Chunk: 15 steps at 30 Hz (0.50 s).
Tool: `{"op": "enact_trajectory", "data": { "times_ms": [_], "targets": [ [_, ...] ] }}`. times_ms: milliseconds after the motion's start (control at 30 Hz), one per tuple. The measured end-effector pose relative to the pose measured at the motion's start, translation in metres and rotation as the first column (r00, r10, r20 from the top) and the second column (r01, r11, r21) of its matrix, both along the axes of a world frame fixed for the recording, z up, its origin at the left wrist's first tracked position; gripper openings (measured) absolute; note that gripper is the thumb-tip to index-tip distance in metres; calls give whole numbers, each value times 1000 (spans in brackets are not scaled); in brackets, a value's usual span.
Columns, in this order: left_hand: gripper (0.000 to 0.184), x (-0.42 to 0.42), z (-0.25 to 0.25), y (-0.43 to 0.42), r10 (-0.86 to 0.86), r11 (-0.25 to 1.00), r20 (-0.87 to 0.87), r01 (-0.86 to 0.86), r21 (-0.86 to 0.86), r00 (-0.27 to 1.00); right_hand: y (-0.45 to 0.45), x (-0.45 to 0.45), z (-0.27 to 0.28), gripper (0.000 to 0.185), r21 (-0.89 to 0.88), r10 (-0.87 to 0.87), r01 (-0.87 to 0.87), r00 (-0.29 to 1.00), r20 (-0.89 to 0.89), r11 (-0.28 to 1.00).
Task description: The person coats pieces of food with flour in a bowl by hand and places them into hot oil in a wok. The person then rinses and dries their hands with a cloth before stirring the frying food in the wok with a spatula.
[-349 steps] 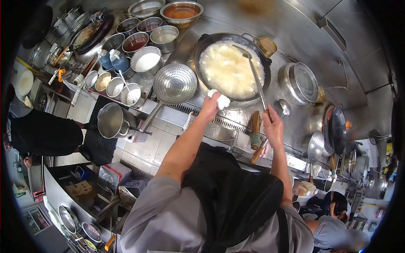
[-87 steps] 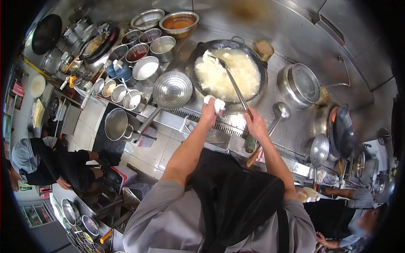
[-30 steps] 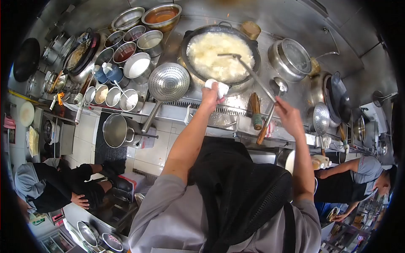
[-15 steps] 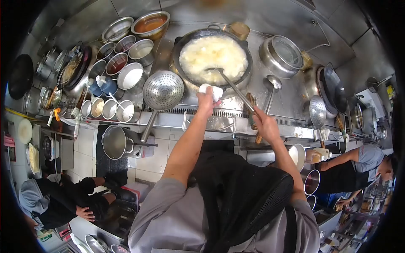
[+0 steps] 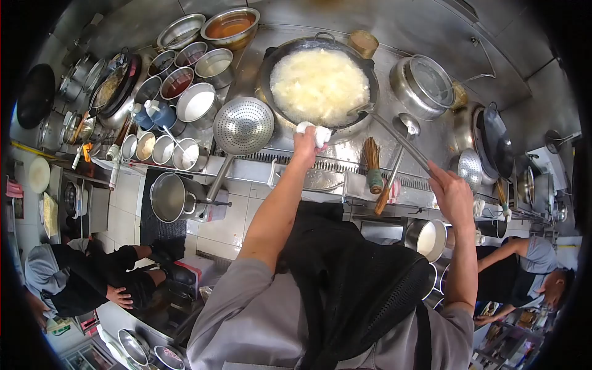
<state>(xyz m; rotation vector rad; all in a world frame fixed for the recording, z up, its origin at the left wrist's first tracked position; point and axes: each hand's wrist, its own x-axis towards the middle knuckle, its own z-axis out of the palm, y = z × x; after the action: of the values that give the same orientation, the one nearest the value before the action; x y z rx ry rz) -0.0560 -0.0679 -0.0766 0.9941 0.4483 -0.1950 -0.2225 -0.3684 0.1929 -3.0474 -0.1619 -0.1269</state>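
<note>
A wok [image 5: 266,86] full of pale, bubbling, foamy food [image 5: 320,80] sits on the stove in front of me. My left hand [image 5: 306,148] is closed on a folded white cloth [image 5: 317,134], pressed against the wok's near rim. In my right hand [image 5: 453,194] is the handle of a long metal ladle [image 5: 401,140], whose head lies at the wok's right rim and is partly hidden. Between my hands, a bamboo brush [image 5: 372,166] and a wooden-handled metal ladle [image 5: 398,157] rest at the stove's front edge.
A perforated skimmer [image 5: 243,126] lies left of the wok. Beyond it stand several seasoning pots [image 5: 196,105] and a bowl of orange liquid [image 5: 231,28]. Nested metal pots [image 5: 422,86] are at the right. Co-workers are at lower left [image 5: 80,283] and right [image 5: 524,265].
My right hand has moved right and toward me, drawing the ladle's head from the middle of the foam to the wok's right rim. My left hand still holds the cloth at the rim.
</note>
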Motion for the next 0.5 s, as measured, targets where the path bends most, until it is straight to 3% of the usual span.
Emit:
{"op": "enact_trajectory", "data": {
  "times_ms": [233, 500],
  "targets": [
    [30, 1, -3, 0, -16, 1000, -11, 16, -27, 1000, -5, 38, -82, 44, 1, 2, -1, 999, -51, 1000],
    [29, -2, 1, -1, -14, 1000, -16, 13, -26, 1000, 10, 68, -175, 44, 348, -3, -6, 1000, 25, 937]
  ]
}}
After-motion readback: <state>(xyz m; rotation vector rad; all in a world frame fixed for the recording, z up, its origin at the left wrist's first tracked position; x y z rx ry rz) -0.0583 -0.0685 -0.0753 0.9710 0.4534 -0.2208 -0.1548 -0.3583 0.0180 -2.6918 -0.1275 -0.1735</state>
